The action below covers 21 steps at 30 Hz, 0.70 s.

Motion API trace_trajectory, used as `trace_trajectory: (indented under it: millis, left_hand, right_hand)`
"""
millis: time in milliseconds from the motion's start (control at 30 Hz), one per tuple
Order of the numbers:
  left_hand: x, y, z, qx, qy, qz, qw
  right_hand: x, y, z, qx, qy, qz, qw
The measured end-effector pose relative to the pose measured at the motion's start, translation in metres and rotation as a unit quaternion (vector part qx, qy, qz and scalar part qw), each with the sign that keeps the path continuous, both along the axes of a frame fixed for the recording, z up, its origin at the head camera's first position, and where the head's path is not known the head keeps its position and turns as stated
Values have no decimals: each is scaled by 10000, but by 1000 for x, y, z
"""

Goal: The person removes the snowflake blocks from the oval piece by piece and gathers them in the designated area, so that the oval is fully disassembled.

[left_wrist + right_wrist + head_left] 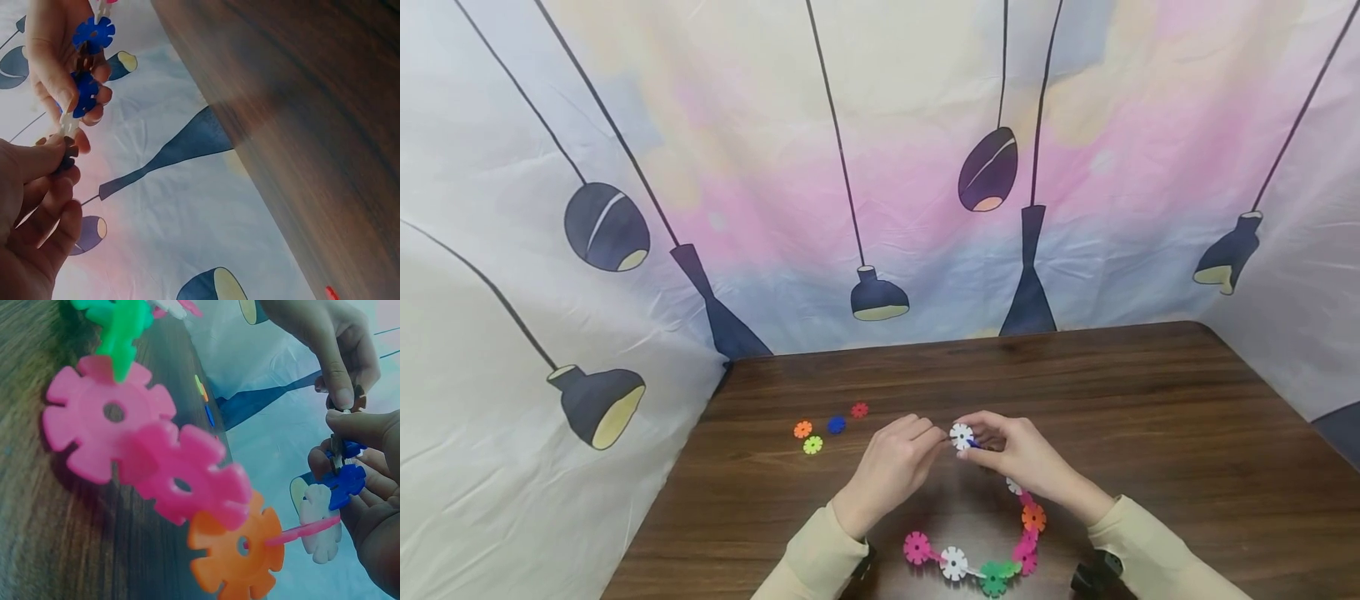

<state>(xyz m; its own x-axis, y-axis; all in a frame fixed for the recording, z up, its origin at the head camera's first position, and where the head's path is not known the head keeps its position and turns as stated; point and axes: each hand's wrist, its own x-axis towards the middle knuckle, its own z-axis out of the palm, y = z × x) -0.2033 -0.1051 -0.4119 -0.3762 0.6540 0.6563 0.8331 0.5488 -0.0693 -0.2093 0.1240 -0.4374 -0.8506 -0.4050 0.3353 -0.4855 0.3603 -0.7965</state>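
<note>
A chain of plastic snowflake discs [992,558] curves over the table from a pink disc [917,547] up to my right hand [983,443]. That hand pinches the chain's upper end, where a white disc [961,435] and blue discs [345,482] sit. My left hand [927,437] meets it from the left and pinches a small dark brown disc [358,399] against the chain's end. In the right wrist view the chain shows a green disc [119,325], two pink discs [106,419] and an orange disc [240,550].
Several loose discs lie on the brown table [1150,417] to the left of my hands: orange [802,429], blue [837,425], red [859,409] and yellow-green [812,445]. A cloth backdrop printed with lamps [880,167] encloses the table's back and sides.
</note>
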Motion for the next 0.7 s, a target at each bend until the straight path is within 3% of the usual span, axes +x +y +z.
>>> trace_trajectory:
  millis: [433, 700]
  left_hand:
    - [-2, 3, -4, 152, 314, 77, 9994]
    - [0, 5, -5, 14, 622, 208, 9978]
  right_hand:
    - [0, 0, 3, -121, 118, -129, 9998]
    - [-2, 0, 1, -98, 158, -156, 9997]
